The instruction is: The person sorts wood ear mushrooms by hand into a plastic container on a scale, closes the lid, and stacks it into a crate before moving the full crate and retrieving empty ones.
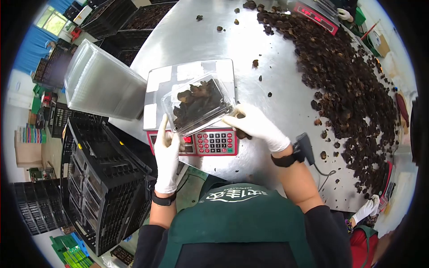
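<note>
A clear plastic box (196, 105) with dark, crinkled dried pieces inside is tilted over the white platform of a red scale (216, 143). My left hand (167, 154), in a white glove, grips the box's lower left corner between thumb and fingers. At the right corner my gloved right hand (258, 125) has its fingers closed on the box edge, and a few dark pieces show under its palm. Part of the scale's red display is hidden by my left hand.
Stacked clear boxes (107, 82) lean left of the scale. A large heap of dark pieces (344, 85) covers the steel table's right side. Black crates (105, 178) stand at lower left. Another scale (316, 18) and co-workers' gloved hands (367, 209) are at the right edges.
</note>
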`<state>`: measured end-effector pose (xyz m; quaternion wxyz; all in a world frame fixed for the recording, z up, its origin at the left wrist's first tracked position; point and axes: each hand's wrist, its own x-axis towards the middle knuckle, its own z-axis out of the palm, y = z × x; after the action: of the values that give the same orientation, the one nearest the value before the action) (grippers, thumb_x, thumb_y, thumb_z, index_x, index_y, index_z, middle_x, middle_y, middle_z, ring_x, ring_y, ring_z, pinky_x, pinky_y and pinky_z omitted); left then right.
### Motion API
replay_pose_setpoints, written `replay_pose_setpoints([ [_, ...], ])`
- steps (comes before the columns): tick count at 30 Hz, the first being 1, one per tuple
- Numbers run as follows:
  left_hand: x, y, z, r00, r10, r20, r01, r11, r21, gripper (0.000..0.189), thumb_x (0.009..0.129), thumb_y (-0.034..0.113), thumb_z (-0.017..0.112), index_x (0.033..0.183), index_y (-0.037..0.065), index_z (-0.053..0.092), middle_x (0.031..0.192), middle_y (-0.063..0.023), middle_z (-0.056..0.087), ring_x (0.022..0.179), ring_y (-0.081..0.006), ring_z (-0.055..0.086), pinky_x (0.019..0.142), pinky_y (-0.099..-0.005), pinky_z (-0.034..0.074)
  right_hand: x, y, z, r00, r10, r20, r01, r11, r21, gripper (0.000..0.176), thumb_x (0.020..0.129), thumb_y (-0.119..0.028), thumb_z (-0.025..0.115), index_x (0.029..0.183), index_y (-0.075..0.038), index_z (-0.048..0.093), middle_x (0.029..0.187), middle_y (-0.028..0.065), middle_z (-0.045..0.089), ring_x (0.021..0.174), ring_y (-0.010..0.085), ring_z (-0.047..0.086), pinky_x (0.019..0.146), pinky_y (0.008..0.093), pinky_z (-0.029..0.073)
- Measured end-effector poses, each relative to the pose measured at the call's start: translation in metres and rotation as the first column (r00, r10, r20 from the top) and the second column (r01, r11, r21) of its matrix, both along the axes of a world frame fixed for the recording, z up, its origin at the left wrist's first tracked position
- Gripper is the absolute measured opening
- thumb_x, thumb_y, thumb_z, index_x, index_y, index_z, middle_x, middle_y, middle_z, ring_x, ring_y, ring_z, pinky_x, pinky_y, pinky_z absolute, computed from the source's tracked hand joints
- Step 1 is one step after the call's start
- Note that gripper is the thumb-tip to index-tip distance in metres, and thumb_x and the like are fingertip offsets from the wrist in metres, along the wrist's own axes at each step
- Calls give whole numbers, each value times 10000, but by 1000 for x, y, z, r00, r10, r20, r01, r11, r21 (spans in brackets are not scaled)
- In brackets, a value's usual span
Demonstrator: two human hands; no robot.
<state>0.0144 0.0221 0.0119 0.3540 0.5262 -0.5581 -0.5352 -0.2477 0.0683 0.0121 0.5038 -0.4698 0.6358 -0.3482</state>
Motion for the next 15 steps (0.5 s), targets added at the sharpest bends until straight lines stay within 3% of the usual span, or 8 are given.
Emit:
replay_pose_setpoints([
  [1,0,1,-1,999,5,-38,-5,1000,2,587,978,20,501,1538,61,332,746,5,581,613,-43,516,585,-198,454,-13,1,-2,988,90,129,-103,990,94,328,953,-366,631,1030,-50,674,660,3,624,513,72,593,402,213,366],
  [4,-1,0,0,1000,3,-31,-3,1000,5,589,975,15,499,1538,60,332,749,4,580,615,-42,517,585,-197,452,-28,6,5,951,-63,303,9,984,176,312,976,-358,540,948,-75,668,679,-2,624,495,71,587,400,193,340],
  [8,-5,0,3,999,47,-24,-46,999,28,617,961,-18,514,1542,87,335,684,36,530,556,-33,494,547,-195,442,-22,2,0,961,-50,272,24,995,98,274,953,-306,525,931,-78,674,689,-2,620,502,79,602,399,193,333],
  [11,4,-3,1,1000,7,-2,-7,998,68,623,941,-9,549,1528,94,369,819,-39,598,698,-108,575,659,-256,494,-20,0,-12,953,-42,299,22,997,70,247,938,-269,524,867,-74,658,704,-6,617,511,74,598,412,202,339],
  [12,4,-2,0,971,58,234,-3,973,-230,623,923,-10,568,1512,94,393,890,-70,599,785,-149,582,721,-286,494,-19,0,-12,955,-48,292,27,997,75,244,940,-264,525,863,-74,655,706,-8,619,515,71,599,416,199,340],
  [13,2,-1,-2,887,173,429,73,864,-499,622,906,-10,587,1495,94,418,962,-102,601,872,-189,588,783,-315,494,-18,-1,-12,957,-55,286,33,996,82,241,943,-259,526,858,-73,652,709,-9,622,519,69,599,419,195,342],
  [14,0,2,-3,761,333,557,210,685,-697,622,888,-11,606,1479,95,443,1033,-133,602,959,-229,595,844,-345,494,-17,0,-12,958,-63,280,40,995,89,238,946,-255,527,854,-73,650,712,-10,625,524,66,600,423,191,343],
  [15,-7,11,7,766,389,512,153,663,-733,566,836,-9,646,1386,56,530,1182,-179,551,1155,-308,518,968,-394,437,-17,0,-13,956,-66,284,44,996,83,237,949,-253,529,856,-73,653,713,-12,627,527,65,600,426,190,345],
])
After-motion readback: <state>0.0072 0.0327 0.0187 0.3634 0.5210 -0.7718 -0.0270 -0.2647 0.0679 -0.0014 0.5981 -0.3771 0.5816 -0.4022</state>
